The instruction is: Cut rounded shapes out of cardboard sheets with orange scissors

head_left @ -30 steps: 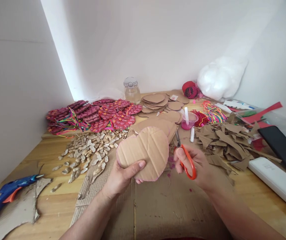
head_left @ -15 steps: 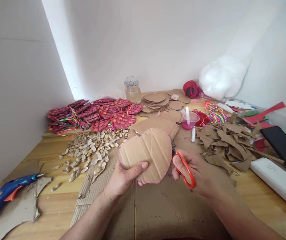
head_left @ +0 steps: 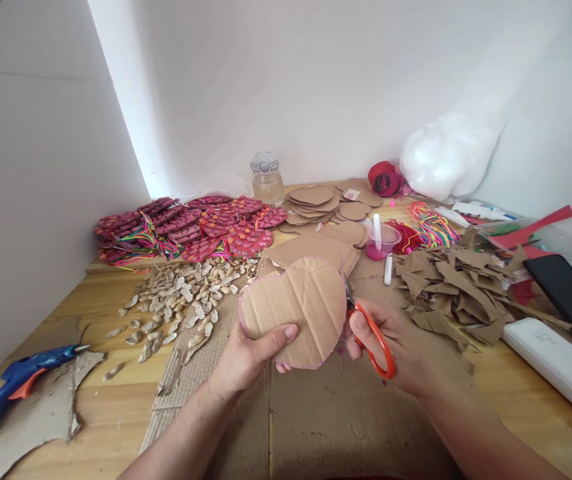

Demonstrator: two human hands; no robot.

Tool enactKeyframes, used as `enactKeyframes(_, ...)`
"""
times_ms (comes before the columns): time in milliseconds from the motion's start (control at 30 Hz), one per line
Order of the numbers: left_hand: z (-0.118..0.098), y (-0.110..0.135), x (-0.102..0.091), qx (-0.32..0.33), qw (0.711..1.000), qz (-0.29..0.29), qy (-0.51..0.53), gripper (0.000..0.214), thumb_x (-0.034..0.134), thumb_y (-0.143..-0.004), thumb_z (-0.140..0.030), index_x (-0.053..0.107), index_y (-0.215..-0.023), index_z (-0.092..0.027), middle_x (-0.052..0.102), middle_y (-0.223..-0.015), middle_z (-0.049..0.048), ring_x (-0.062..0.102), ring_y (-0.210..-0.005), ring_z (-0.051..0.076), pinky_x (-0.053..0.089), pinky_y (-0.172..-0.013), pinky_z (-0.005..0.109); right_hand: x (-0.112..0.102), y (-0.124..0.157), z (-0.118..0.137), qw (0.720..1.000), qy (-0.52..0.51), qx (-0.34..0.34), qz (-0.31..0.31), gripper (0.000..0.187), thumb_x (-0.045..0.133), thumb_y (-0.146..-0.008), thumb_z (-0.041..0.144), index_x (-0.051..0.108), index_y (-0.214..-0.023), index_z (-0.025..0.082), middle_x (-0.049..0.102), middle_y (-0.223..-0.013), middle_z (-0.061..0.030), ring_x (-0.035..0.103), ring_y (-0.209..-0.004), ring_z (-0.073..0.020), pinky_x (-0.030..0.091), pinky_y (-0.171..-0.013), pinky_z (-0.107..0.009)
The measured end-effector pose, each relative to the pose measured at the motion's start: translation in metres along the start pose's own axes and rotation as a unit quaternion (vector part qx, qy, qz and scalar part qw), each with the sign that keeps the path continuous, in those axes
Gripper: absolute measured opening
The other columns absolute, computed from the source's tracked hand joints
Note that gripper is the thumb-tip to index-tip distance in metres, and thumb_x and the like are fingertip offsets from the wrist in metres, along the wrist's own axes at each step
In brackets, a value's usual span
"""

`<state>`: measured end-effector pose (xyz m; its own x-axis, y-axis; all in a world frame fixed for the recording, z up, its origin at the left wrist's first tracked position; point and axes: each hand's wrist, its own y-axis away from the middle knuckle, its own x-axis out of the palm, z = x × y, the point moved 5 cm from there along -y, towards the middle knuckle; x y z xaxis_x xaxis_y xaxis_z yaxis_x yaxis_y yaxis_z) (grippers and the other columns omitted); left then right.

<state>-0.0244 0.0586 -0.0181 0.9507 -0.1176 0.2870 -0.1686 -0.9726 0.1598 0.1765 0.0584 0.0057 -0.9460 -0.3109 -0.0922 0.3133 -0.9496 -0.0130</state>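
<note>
A rounded cardboard piece (head_left: 293, 310), its rim traced with a pink line, is gripped in my left hand (head_left: 256, 350), thumb on top and fingers beneath. My right hand (head_left: 379, 340) has its fingers in the handles of orange-handled scissors (head_left: 377, 340). The dark blades meet the right edge of the cardboard piece and are partly hidden there. Below both hands lies a large cardboard sheet (head_left: 346, 427), worn and marked with small pink spots.
Peanut shells (head_left: 191, 293) and a blue glue gun (head_left: 21, 380) lie left. Decorated pink pieces (head_left: 236, 227), a lidded jar (head_left: 267, 183) and cardboard cutouts (head_left: 313, 200) sit behind. Rightward are a pink-paint cup (head_left: 383, 240), cardboard scraps (head_left: 456, 287), a white case (head_left: 551, 360) and a black phone (head_left: 571, 297).
The cardboard piece, both hands and the scissors appear shifted very slightly right, along with the whole view. Both holds are the same.
</note>
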Motion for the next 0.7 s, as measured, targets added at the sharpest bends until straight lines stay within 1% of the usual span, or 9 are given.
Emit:
enactKeyframes(167,0.0,0.001,0.0,0.001,1.0,0.004,0.002,0.069,0.085,-0.07,-0.035,0.046,-0.125,-0.018,0.067,-0.072,0.0002,0.062,-0.047,0.015,0.047,-0.033,0.02,-0.001,-0.001,0.001,1.0,0.018,-0.012,-0.004,0.056,0.048,-0.092,0.069,0.048,-0.062,0.021,0.047,-0.054,0.0024,0.042,-0.05,-0.0125,0.031,-0.051,-0.028)
enactKeyframes(300,-0.004,0.0,-0.004,0.013,0.999,-0.026,0.015,0.087,0.087,-0.067,-0.033,0.036,-0.137,-0.023,0.068,-0.083,0.0008,0.064,-0.049,0.016,0.047,-0.032,0.02,-0.01,0.0,-0.001,0.998,0.027,-0.014,-0.052,0.054,0.046,-0.093,0.068,0.047,-0.065,0.022,0.051,-0.055,0.0017,0.044,-0.052,-0.0132,0.033,-0.053,-0.028)
enactKeyframes(367,-0.006,0.0,-0.004,0.014,0.999,-0.039,0.018,0.096,0.088,-0.065,-0.033,0.031,-0.141,-0.025,0.068,-0.087,0.0015,0.064,-0.049,0.016,0.047,-0.031,0.02,-0.011,-0.001,-0.002,0.998,0.032,-0.008,-0.044,0.055,0.046,-0.093,0.069,0.046,-0.065,0.022,0.052,-0.055,0.0016,0.044,-0.052,-0.0129,0.033,-0.052,-0.028)
enactKeyframes(433,-0.007,0.001,-0.002,0.009,0.999,-0.047,0.019,0.1,0.089,-0.062,-0.034,0.03,-0.142,-0.024,0.068,-0.087,0.002,0.063,-0.048,0.016,0.046,-0.03,0.02,-0.007,-0.001,0.0,0.999,0.037,0.0,-0.015,0.057,0.047,-0.091,0.071,0.045,-0.063,0.022,0.051,-0.055,0.0014,0.043,-0.051,-0.0125,0.032,-0.051,-0.027)
enactKeyframes(500,-0.008,0.001,0.0,0.004,0.998,-0.051,0.02,0.1,0.09,-0.06,-0.034,0.031,-0.141,-0.023,0.068,-0.085,0.0021,0.063,-0.047,0.016,0.045,-0.029,0.02,-0.004,-0.001,0.002,0.999,0.037,0.004,0.0,0.059,0.048,-0.088,0.074,0.043,-0.061,0.022,0.05,-0.054,0.0015,0.042,-0.05,-0.0122,0.031,-0.05,-0.027)
enactKeyframes(600,-0.007,0.001,0.002,-0.001,0.999,-0.044,0.02,0.093,0.089,-0.062,-0.035,0.037,-0.136,-0.02,0.068,-0.081,0.0018,0.063,-0.047,0.016,0.045,-0.03,0.02,-0.002,-0.002,0.006,1.0,0.028,0.009,-0.008,0.061,0.05,-0.085,0.077,0.04,-0.059,0.023,0.048,-0.052,0.0023,0.041,-0.049,-0.0116,0.031,-0.049,-0.026)
enactKeyframes(700,-0.004,0.0,0.002,-0.001,0.999,-0.03,0.015,0.086,0.088,-0.065,-0.035,0.039,-0.133,-0.019,0.067,-0.078,0.001,0.063,-0.046,0.016,0.046,-0.032,0.021,-0.001,-0.003,0.007,1.0,0.015,0.021,-0.015,0.062,0.052,-0.082,0.079,0.037,-0.059,0.023,0.044,-0.05,0.0038,0.041,-0.048,-0.0113,0.031,-0.048,-0.025)
